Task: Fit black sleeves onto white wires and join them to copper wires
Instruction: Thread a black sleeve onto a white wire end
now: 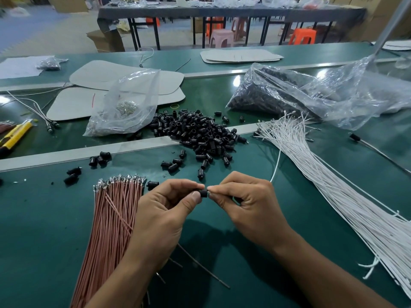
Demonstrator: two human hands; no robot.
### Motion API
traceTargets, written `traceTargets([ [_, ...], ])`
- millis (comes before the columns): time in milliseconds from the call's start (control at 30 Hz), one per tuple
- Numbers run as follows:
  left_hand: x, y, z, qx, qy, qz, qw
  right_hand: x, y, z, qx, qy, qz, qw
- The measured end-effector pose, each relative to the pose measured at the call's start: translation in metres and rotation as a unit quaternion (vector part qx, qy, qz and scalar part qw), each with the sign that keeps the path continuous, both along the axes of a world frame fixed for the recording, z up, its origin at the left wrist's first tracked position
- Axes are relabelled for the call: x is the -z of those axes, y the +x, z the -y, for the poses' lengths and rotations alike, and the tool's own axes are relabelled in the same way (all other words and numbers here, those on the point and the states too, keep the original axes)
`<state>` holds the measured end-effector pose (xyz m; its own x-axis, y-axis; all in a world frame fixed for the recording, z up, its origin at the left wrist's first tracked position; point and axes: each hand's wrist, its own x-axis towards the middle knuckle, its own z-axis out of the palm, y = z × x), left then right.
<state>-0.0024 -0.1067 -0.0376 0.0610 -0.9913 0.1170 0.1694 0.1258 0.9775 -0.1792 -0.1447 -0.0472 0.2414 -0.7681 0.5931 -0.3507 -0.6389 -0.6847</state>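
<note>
My left hand [164, 210] pinches a small black sleeve [203, 193] between thumb and forefinger. My right hand [246, 203] pinches the tip of a single white wire [277, 165] right at the sleeve's open end; the wire arcs up and away behind that hand. A bundle of copper wires [111, 218] with metal terminals lies under my left wrist. The bundle of white wires [322, 174] fans out on the right. A heap of loose black sleeves [198, 134] sits in the middle of the green table.
A clear bag with small metal parts [124, 107] lies left of the heap. A large plastic bag of black sleeves [289, 94] sits at the right. A yellow utility knife [13, 135] rests at the far left. Grey cardboard sheets [93, 98] lie behind.
</note>
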Motion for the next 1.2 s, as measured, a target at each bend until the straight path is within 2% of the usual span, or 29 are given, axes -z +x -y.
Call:
traceTargets([
  [333, 0.002, -0.001, 0.001, -0.021, -0.006, 0.033, 0.999, 0.0, 0.002, 0.0, -0.004, 0.031, -0.064, 0.997],
  [600, 0.002, -0.003, 0.001, -0.017, 0.003, 0.017, 1.0, 0.0, 0.003, 0.0, 0.023, 0.04, -0.033, 0.998],
  [833, 0.004, -0.004, -0.001, -0.02, -0.004, 0.024, 0.999, 0.001, 0.008, -0.004, 0.027, 0.015, -0.052, 0.998],
  [967, 0.002, -0.002, -0.002, -0.02, -0.01, 0.002, 1.0, 0.001, 0.011, -0.005, 0.051, 0.041, -0.046, 0.997],
  [1100, 0.002, -0.002, -0.001, -0.02, -0.006, -0.041, 0.999, 0.001, 0.007, -0.004, 0.021, 0.058, -0.037, 0.997],
  [1200, 0.004, -0.002, -0.001, -0.027, -0.003, -0.008, 1.0, -0.001, 0.006, -0.003, 0.015, 0.024, -0.043, 0.999],
])
